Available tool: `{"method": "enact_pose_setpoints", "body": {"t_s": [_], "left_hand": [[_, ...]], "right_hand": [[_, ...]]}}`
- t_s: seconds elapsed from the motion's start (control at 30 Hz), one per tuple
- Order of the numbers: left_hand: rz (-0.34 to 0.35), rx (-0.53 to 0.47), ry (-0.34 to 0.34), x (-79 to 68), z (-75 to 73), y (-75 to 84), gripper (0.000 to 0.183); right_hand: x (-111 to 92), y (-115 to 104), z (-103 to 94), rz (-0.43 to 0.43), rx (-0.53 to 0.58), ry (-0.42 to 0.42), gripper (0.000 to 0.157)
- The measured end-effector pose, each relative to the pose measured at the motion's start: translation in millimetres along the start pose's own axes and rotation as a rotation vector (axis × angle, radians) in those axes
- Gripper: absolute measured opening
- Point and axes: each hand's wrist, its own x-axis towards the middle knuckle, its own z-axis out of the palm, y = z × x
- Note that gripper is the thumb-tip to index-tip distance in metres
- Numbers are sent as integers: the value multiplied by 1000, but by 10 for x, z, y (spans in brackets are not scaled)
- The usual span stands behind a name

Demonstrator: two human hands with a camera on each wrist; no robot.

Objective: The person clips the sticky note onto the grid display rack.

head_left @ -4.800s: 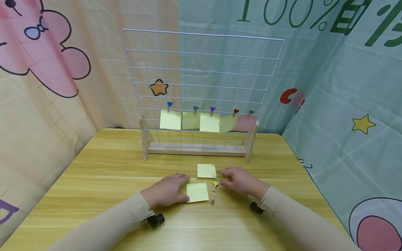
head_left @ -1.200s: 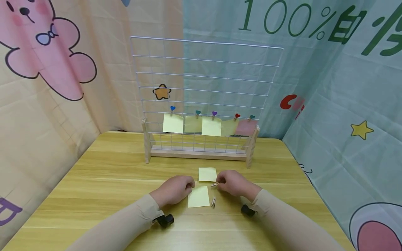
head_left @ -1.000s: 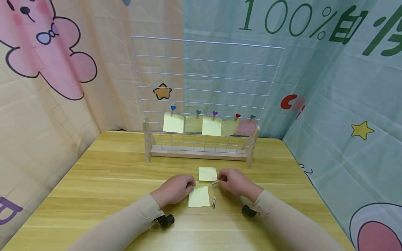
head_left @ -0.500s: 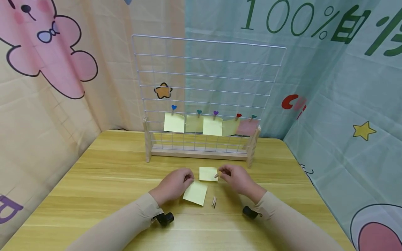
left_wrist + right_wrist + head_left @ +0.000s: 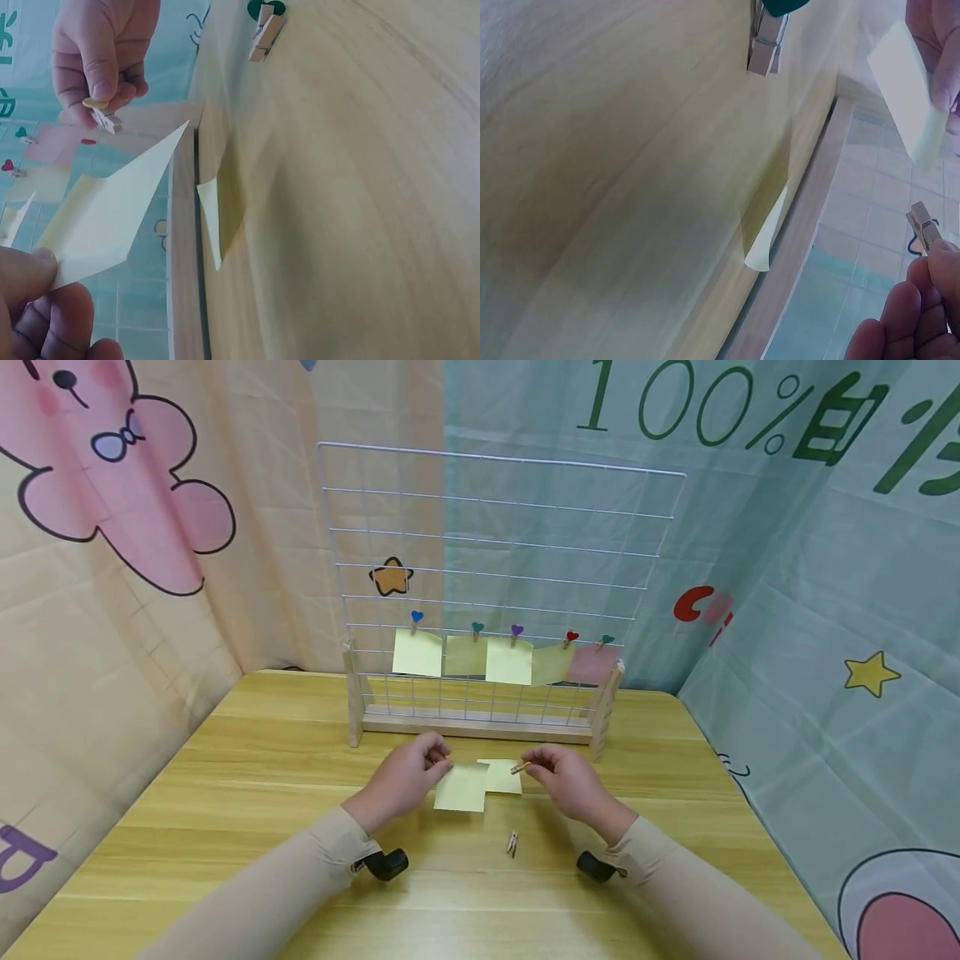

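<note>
My left hand (image 5: pixel 401 783) pinches a pale yellow sticky note (image 5: pixel 460 788) by its edge, and the left wrist view shows the note raised over the table. Between thumb and fingers of my right hand (image 5: pixel 573 787) is a mini wooden clothespin (image 5: pixel 924 225), whose yellow head shows in the left wrist view. A second yellow sticky note (image 5: pixel 506 779) lies on the table with a curled edge, partly covered by the held note in the head view. Nearer me, another mini clothespin (image 5: pixel 512 844) lies on the wood; its green head (image 5: pixel 784 6) shows in the wrist views.
Behind my hands stands a white wire grid rack (image 5: pixel 495 535) on a wooden base (image 5: pixel 480 725). Several yellow notes (image 5: pixel 417 652) and a pink note (image 5: pixel 592 665) hang there from heart-topped clothespins. Printed curtains (image 5: pixel 787 610) enclose the wooden table (image 5: pixel 262 760).
My right hand has picked up the yellow-headed clothespin and moved it slightly forward. My left hand has lifted the nearer note off the table and carried it forward, toward the rack.
</note>
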Motion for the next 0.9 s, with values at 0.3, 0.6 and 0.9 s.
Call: {"method": "enact_pose_setpoints", "body": {"t_s": [0.3, 0.6, 0.9], "left_hand": [[22, -35, 47, 17, -85, -4, 15], [27, -79, 71, 37, -148, 28, 5], [77, -117, 97, 84, -239, 86, 5]], "right_hand": [[-24, -53, 11, -17, 30, -12, 16], [-29, -95, 23, -15, 68, 19, 18], [7, -157, -41, -53, 118, 33, 13]]}}
